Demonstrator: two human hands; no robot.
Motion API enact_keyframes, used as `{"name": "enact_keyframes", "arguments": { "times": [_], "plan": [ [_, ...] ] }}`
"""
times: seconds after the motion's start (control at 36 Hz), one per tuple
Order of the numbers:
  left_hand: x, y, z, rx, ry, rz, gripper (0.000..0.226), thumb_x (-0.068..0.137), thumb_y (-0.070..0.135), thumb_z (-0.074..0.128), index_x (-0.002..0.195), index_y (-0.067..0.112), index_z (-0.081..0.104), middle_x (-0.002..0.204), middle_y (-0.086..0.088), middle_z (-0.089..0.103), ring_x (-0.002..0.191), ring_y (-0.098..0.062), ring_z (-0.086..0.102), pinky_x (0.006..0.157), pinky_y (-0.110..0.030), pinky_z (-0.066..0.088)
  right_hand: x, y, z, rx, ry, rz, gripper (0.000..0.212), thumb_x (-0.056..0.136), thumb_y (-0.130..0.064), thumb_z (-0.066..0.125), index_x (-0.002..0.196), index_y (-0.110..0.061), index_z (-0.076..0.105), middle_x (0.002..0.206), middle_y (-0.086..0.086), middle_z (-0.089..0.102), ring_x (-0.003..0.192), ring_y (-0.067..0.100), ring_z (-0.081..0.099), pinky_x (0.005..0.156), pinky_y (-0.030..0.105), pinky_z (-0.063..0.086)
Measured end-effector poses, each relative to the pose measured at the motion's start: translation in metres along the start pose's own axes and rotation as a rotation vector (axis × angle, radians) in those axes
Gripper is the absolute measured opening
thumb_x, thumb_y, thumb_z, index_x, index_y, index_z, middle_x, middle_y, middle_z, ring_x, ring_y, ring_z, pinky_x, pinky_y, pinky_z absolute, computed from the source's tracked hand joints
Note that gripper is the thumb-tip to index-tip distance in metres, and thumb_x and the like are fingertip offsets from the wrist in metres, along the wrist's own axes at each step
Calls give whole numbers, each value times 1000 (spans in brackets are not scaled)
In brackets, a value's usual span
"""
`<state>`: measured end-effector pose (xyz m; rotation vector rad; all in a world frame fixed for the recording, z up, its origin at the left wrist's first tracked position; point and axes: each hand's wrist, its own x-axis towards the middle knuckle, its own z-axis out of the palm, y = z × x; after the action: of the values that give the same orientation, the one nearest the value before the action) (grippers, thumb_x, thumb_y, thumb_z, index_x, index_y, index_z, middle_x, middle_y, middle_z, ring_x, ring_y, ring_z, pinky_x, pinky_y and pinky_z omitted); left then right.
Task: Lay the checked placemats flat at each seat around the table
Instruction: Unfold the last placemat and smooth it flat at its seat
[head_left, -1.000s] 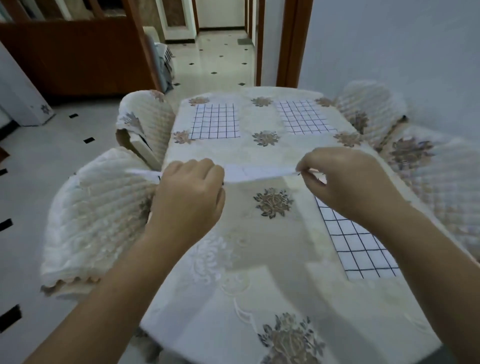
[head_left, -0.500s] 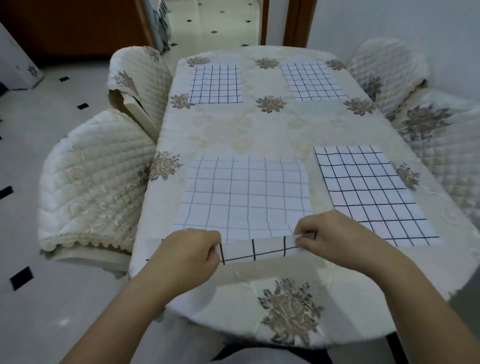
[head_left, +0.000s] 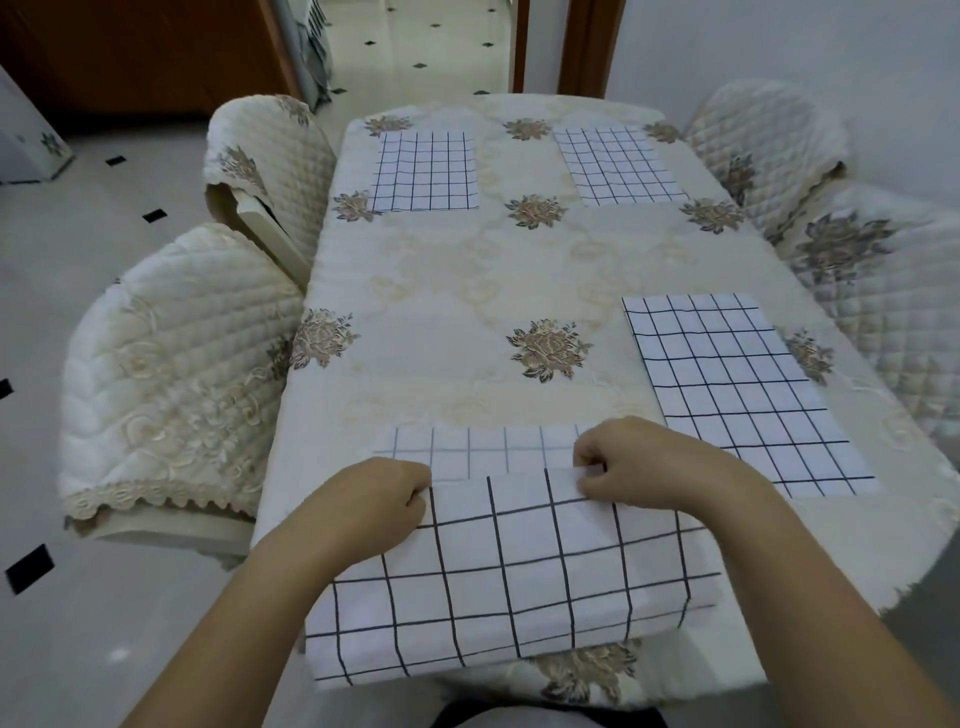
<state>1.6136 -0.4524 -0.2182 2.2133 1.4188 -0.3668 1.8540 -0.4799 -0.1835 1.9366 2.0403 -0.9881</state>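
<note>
The white, black-checked cloth placemat sits doubled over at the near edge of the cream floral-clothed bench, its folded-back edge pinched in the curled fingers of the left hand and right hand, so releasing now could leave it creased or sliding off.

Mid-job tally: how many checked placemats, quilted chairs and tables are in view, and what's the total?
checked placemats: 4, the nearest folded and held by the left hand and right hand
quilted chairs: 4
table: 1
Total: 9
</note>
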Motion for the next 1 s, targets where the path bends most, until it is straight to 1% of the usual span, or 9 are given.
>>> {"name": "enact_keyframes", "arguments": {
  "times": [0.08,0.22,0.31,0.42,0.69,0.78,0.86,0.94,1.0],
  "plan": [
    [20,-5,7,103,70,2,27,96,15,31,70,19,35,65,4,38,64,-19,41,49,-24,24,27,2,10,-102,50,13,27,87,-15,45,62,-25,40,74,-7,47,78,16,44,57,23,33],
    [62,-8,25,216,154,-5,20,97,9,29,105,10,47,87,-4,55,76,-24,42,68,-30,29,72,24,38,-180,179,65,17,88,-14,43,96,-15,58,105,6,63,95,24,54,70,27,36],
    [89,-11,38,234,189,-24,27,93,0,31,113,9,47,77,1,44,86,-28,54,73,-31,28,91,40,56,-226,242,101,16,90,-15,40,91,-13,55,105,8,63,94,26,55,69,29,34],
    [113,-10,51,306,200,-42,37,87,-5,36,119,10,45,108,-7,57,100,-28,57,85,-33,35,108,59,73,-211,269,155,20,91,-15,38,95,-8,57,107,9,61,98,27,57,72,30,37],
    [133,-3,59,317,221,-96,33,80,-5,44,109,9,50,92,-5,51,92,-26,50,94,-36,33,130,82,77,-278,361,238,25,91,-14,40,109,-9,57,113,8,55,103,27,53,84,33,38],
    [137,-3,61,345,362,-130,32,46,0,78,71,9,60,61,-4,53,57,-25,53,70,-40,49,132,84,77,-294,368,236,25,91,-14,40,109,-9,56,112,8,54,103,28,52,83,33,37],
    [141,-15,82,271,434,-151,40,23,1,83,52,10,57,45,-4,47,41,-26,50,59,-44,53,131,84,79,-293,380,239,24,90,-13,40,108,-8,55,110,8,54,102,28,52,79,33,36],
    [131,-10,79,336,350,-208,37,34,3,83,62,8,60,51,-5,53,53,-29,56,73,-54,52,129,84,84,-270,475,205,16,80,-9,55,95,-6,61,95,11,59,88,31,58,68,33,37],
    [126,-5,75,320,243,-230,22,71,9,67,92,9,59,81,-6,63,86,-30,59,100,-55,35,128,84,86,-282,526,183,22,51,-6,77,67,-7,62,65,9,58,57,27,58,50,29,35]
  ]
}}
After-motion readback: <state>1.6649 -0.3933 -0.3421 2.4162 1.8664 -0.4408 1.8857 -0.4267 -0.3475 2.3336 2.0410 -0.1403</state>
